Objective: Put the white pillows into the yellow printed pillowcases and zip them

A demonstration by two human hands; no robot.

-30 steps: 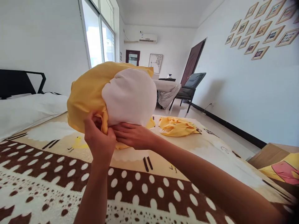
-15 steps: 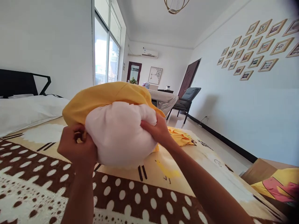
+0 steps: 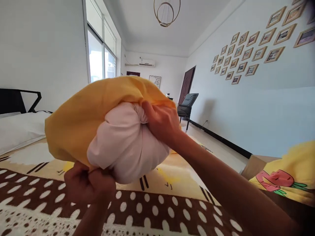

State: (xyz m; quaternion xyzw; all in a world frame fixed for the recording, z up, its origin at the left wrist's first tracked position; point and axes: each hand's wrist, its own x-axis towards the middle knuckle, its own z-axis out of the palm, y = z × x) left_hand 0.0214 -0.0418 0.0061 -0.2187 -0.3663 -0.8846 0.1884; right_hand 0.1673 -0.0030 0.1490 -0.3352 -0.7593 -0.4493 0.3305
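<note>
A plump white pillow point(image 3: 123, 141) is partly inside a yellow pillowcase point(image 3: 78, 114), and its puckered white end bulges out toward me. My right hand point(image 3: 163, 123) is closed at the upper right of the opening, gripping the case's edge against the pillow. At the lower left of the opening, my left hand point(image 3: 91, 183) is closed on the pillowcase's rim, its fingertips hidden under the fabric. Both are held above a bed cover point(image 3: 152, 209) with brown bands and white ovals.
At the lower right, a cardboard box point(image 3: 256, 164) holds yellow fabric point(image 3: 290, 177) with a pink and green print. A white pillow point(image 3: 22, 131) lies at the left near a black frame point(image 3: 19, 98). Farther off stands a dark chair point(image 3: 188, 105).
The yellow pillowcase now covers more of the pillow's left side. My left hand has moved down, and my right hand has shifted from the white pillow to the case's edge. The view has turned right.
</note>
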